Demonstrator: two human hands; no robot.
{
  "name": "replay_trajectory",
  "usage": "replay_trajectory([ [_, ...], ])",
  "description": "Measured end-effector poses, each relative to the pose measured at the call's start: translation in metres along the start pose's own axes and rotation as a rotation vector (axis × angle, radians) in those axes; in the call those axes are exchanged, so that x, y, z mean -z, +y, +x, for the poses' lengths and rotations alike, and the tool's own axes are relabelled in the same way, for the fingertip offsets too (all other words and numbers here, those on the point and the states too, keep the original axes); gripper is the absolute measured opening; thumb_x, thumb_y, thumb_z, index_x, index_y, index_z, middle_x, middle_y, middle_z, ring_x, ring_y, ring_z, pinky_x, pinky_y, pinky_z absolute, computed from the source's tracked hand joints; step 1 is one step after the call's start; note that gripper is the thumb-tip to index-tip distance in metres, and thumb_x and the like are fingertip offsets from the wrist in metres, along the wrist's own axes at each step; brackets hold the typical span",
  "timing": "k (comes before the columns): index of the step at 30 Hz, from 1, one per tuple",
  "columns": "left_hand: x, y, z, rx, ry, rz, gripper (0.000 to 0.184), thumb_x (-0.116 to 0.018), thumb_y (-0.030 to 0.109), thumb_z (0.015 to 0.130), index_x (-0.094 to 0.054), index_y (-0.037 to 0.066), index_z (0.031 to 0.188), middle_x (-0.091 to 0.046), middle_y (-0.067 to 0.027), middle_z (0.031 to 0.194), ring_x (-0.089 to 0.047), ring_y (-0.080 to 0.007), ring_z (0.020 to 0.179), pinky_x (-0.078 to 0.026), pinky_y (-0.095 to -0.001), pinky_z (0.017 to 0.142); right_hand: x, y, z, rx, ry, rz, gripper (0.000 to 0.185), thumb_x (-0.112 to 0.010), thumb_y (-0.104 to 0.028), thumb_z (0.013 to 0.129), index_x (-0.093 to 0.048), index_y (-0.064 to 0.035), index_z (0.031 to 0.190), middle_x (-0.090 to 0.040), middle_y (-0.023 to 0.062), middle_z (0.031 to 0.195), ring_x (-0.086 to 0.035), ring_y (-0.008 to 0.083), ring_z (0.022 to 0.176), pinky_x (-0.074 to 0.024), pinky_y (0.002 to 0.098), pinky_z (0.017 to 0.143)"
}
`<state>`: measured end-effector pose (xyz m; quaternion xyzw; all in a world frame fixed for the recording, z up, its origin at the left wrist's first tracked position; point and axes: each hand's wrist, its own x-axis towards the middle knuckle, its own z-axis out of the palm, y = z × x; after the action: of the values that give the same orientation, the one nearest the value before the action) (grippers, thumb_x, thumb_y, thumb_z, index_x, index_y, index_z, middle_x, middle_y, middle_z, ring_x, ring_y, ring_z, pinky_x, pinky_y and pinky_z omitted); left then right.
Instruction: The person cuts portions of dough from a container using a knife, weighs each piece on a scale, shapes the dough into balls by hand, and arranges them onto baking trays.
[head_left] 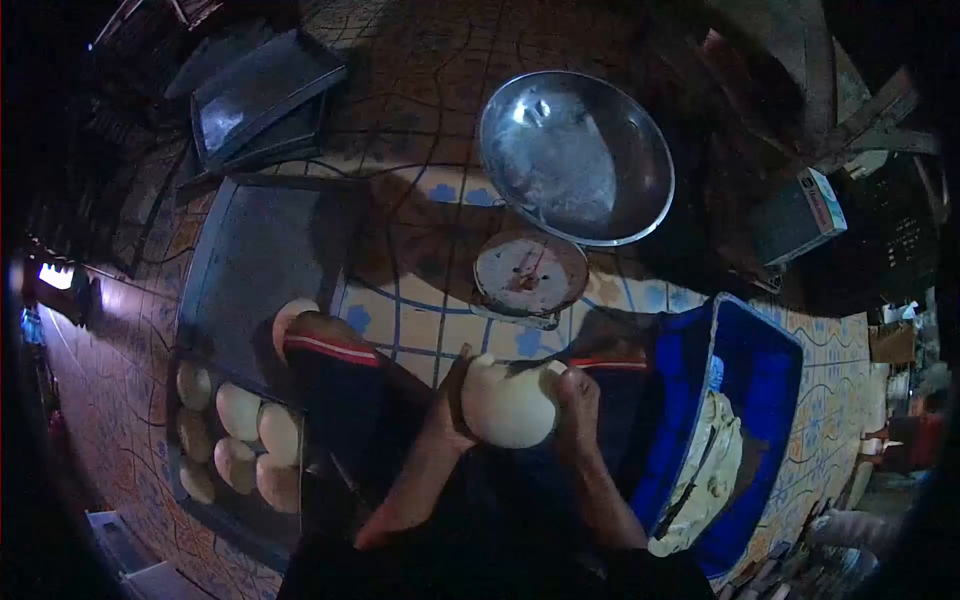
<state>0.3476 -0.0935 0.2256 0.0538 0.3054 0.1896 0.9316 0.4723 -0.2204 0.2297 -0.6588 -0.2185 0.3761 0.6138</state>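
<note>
Just below the frame's centre I see a pale dough ball (512, 407), roundish, slightly longer left to right, clasped in the half-curled grip of left hand (455, 408) and right hand (578, 405).

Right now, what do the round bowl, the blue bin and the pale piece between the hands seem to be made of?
Round bowl: metal, smooth and shiny, from its bright reflections; perhaps steel.
Blue bin: probably plastic, smooth-looking, from its vivid colour and straight rim.
Pale piece: likely dough, smooth and matt, from its soft, rounded shape.
</note>
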Motion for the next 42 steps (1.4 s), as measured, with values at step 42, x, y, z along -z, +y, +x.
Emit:
replay_trajectory([
  [42, 0.064, 0.011, -0.013, -0.263, -0.22, 0.189, 0.057, -0.07, 0.036, 0.084, -0.051, 0.0, 0.123, -0.059, -0.0123, 0.115, -0.056, -0.019, 0.107, -0.046, -0.0352, 0.093, -0.067, -0.044, 0.013, -0.146, -0.045, 0.273, 0.041, -0.063, -0.032, 0.089, -0.061, 0.0017, 0.111, -0.06, 0.0125, 0.108, -0.056, 0.0181, 0.103, -0.0429, 0.0319, 0.091],
])
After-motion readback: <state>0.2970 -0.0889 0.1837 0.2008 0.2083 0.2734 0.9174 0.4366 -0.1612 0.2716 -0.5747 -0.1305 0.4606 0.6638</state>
